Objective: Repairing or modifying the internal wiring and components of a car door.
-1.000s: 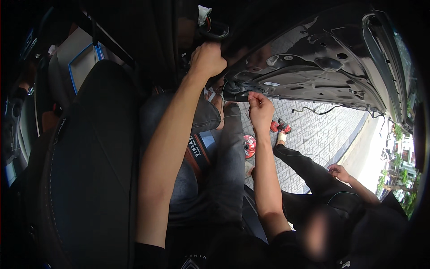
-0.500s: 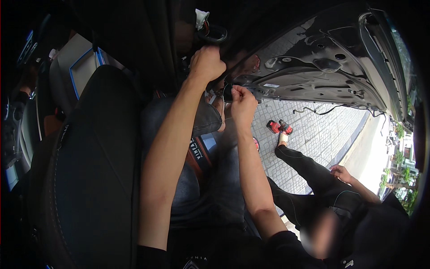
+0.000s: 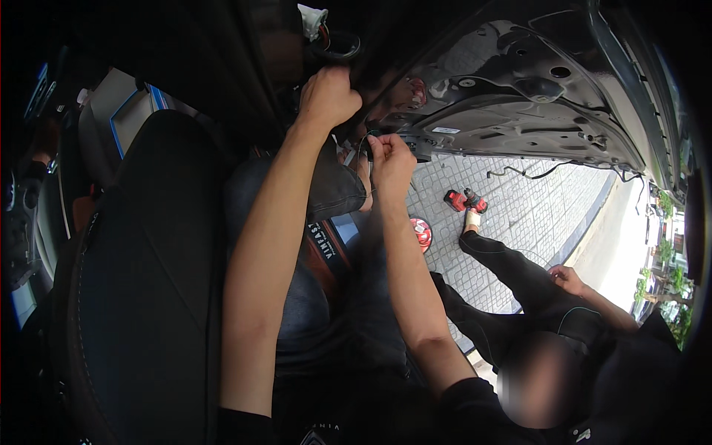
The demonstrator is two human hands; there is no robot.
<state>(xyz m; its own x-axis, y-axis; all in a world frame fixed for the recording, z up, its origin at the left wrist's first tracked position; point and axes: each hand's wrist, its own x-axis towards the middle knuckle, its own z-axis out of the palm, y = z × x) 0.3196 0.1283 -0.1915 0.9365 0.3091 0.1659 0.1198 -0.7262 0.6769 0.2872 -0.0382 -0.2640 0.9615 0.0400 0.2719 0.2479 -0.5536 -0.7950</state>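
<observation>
My left hand (image 3: pixel 330 96) is closed in a fist against the dark door-frame area of a car. What it grips, if anything, is hidden behind the fingers. Just above it sits a white wiring connector (image 3: pixel 313 22) with coloured wires, beside a black rubber sleeve (image 3: pixel 343 49). Lower and to the right, my right hand (image 3: pixel 394 163) pinches a thin wire (image 3: pixel 361 148) between thumb and fingertips. The wire curves down from the pinch beside my knee. A dark part of the door edge (image 3: pixel 421 147) lies close behind those fingers.
The open car door (image 3: pixel 512 111), its inner panel bare, spreads to the right. A black seat (image 3: pixel 148 282) stands at left. On the paving lie a red cordless drill (image 3: pixel 466 200) and a round red thing (image 3: pixel 421 234). Another person's hand (image 3: pixel 567 282) is at lower right.
Both hands appear slightly further left and up, along with the nearby connector, as the view shifts. My right hand keeps its pinch. More of the round red thing shows.
</observation>
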